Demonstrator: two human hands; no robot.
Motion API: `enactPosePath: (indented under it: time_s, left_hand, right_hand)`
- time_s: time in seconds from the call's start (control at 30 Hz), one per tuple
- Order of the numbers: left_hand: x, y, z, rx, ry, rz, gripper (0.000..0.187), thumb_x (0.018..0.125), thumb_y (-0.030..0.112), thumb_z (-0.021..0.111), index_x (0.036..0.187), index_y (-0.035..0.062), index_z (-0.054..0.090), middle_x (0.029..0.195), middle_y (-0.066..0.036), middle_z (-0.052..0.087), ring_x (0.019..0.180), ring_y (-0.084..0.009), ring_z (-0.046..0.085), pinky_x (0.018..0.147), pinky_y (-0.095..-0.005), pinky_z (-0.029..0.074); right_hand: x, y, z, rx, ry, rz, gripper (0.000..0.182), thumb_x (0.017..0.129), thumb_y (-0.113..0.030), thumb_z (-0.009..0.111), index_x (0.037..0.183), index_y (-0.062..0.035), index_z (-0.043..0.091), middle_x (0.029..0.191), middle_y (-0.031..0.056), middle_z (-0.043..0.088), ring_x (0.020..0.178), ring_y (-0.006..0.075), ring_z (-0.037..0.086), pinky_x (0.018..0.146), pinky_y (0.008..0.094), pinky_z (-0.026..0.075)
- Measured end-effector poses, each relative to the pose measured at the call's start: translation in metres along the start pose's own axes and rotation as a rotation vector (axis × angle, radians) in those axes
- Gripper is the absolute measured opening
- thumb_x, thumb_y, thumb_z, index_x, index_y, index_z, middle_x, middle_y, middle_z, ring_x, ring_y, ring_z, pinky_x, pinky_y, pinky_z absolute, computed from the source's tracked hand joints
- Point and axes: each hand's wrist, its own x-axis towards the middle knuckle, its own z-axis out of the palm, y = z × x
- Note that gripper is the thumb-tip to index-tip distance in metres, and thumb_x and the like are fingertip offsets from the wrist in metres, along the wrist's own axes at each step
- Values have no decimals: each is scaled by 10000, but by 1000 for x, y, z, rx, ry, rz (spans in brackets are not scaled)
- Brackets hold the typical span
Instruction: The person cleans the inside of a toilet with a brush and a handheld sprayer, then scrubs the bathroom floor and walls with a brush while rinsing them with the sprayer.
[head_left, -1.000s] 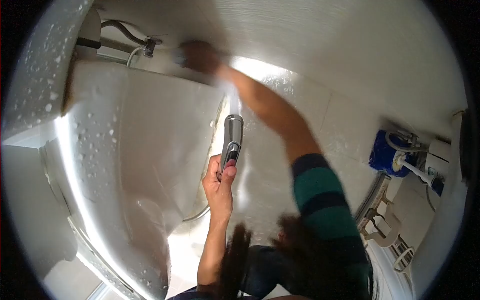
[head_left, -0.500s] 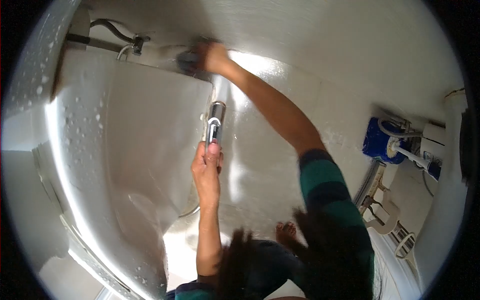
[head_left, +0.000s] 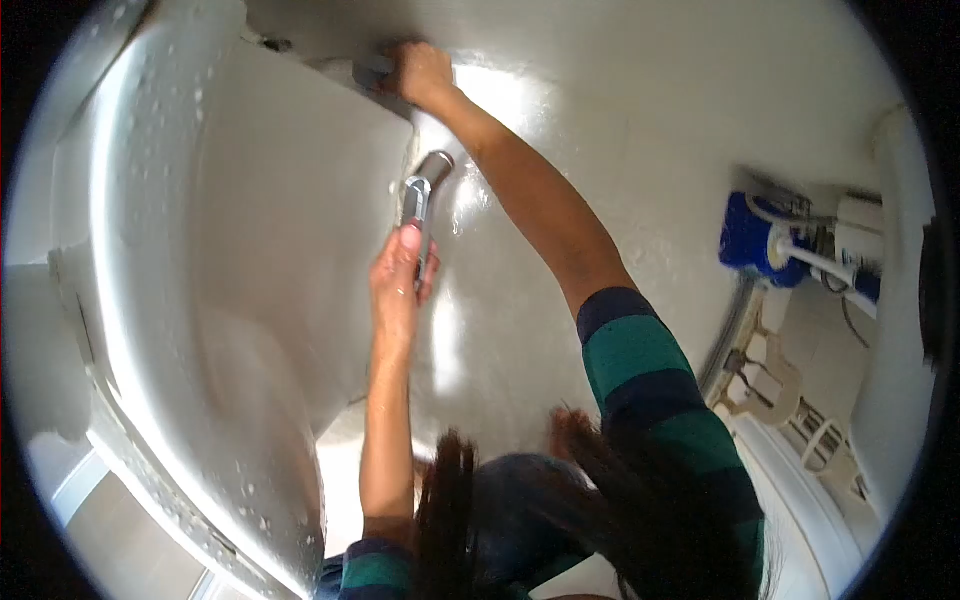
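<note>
My left hand (head_left: 395, 280) is closed around the handle of a chrome hand shower (head_left: 417, 195), thumb on top. The shower head points up and to the right, beside the edge of a white tub-like fixture (head_left: 290, 230). My right hand (head_left: 422, 75) reaches far forward, its fingers bent around a grey thing (head_left: 371, 72) at the foot of the wall, just past the fixture's far corner. What this grey piece is I cannot tell; fingers cover much of it. Wet streaks shine on the floor between my arms.
On the right stands a blue container (head_left: 748, 235) with a white-handled brush (head_left: 820, 262) across it. Nearer, beige plastic pieces (head_left: 770, 380) lie by a white curved rim (head_left: 800, 490). Water drops dot the fixture's rounded left rim (head_left: 125, 200).
The view has shifted, so the tap and hose at the far left corner have left it. The shower head has tilted to the right. My right hand still holds the grey thing by the wall.
</note>
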Motion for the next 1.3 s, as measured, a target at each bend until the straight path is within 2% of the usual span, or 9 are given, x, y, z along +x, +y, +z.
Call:
enactPosePath:
  time_s: [0.1, 0.23, 0.43, 0.63, 0.77, 0.87, 1.03, 1.17, 1.3]
  left_hand:
    - [-17, 7, -26, -51, -31, 1, 464, 841, 535, 456, 831, 81, 552, 521, 43, 416, 450, -22, 363, 393, -175, 254]
    - [-38, 6, -38, -140, 5, 3, 434, 845, 503, 471, 840, 78, 559, 513, 43, 412, 451, -23, 362, 399, -172, 257]
    - [-58, 1, -27, -14, -54, -22, 477, 828, 529, 479, 772, 62, 554, 535, 33, 415, 450, -35, 322, 411, -194, 230]
    - [-81, 12, -29, -48, -41, 36, 539, 828, 573, 433, 790, 54, 570, 536, 50, 412, 422, -30, 299, 400, -191, 207]
    - [-87, -13, -53, -8, -37, -28, 421, 835, 496, 487, 762, 88, 558, 549, 61, 387, 476, -33, 304, 438, -199, 219]
    - [-84, -32, -33, -6, -120, -31, 390, 830, 480, 510, 722, 106, 530, 563, 65, 381, 512, -30, 323, 466, -193, 235]
    - [-88, -35, 7, 125, -230, 19, 422, 818, 462, 544, 654, 80, 471, 548, 46, 369, 510, -59, 326, 467, -237, 255]
    - [-92, -41, 10, 196, -232, 3, 448, 816, 465, 549, 631, 66, 465, 527, 35, 364, 510, -63, 329, 466, -247, 249]
    - [-92, -36, 11, 127, -236, 2, 445, 813, 465, 552, 642, 61, 479, 528, 35, 357, 515, -63, 326, 468, -245, 245]
  right_hand:
    - [-88, 7, -16, 120, 58, 129, 539, 614, -442, 692, 1054, -145, 596, 833, 129, 636, 759, 310, 613, 662, 389, 484]
    - [-222, 11, -59, -13, -126, -290, 470, 659, -448, 652, 1003, -133, 589, 811, 106, 637, 723, 287, 618, 657, 386, 479]
    - [-139, 26, -50, -79, -8, 183, 319, 735, -376, 597, 836, -73, 606, 728, 121, 629, 663, 264, 620, 600, 384, 474]
    - [-380, -82, 3, 301, -422, -410, 396, 717, -439, 612, 903, -90, 614, 721, 128, 626, 683, 284, 614, 635, 402, 453]
    - [-232, 61, -58, -396, -196, 107, 541, 666, -590, 618, 837, -76, 623, 663, 109, 621, 655, 248, 610, 636, 424, 441]
    - [-187, 94, -169, 20, 185, 416, 509, 649, -450, 702, 983, -77, 608, 794, 133, 644, 725, 283, 620, 650, 385, 477]
    - [-338, 121, -189, -205, 116, -232, 678, 615, -553, 697, 1053, -45, 595, 805, 173, 638, 682, 283, 635, 613, 375, 498]
    - [-250, 166, -229, -141, 133, 504, 709, 632, -538, 699, 1060, 13, 576, 936, 224, 611, 852, 285, 620, 755, 367, 474]
    - [-407, 164, -195, -416, 15, 282, 756, 648, -523, 692, 1155, 7, 512, 994, 260, 582, 935, 281, 594, 807, 355, 450]
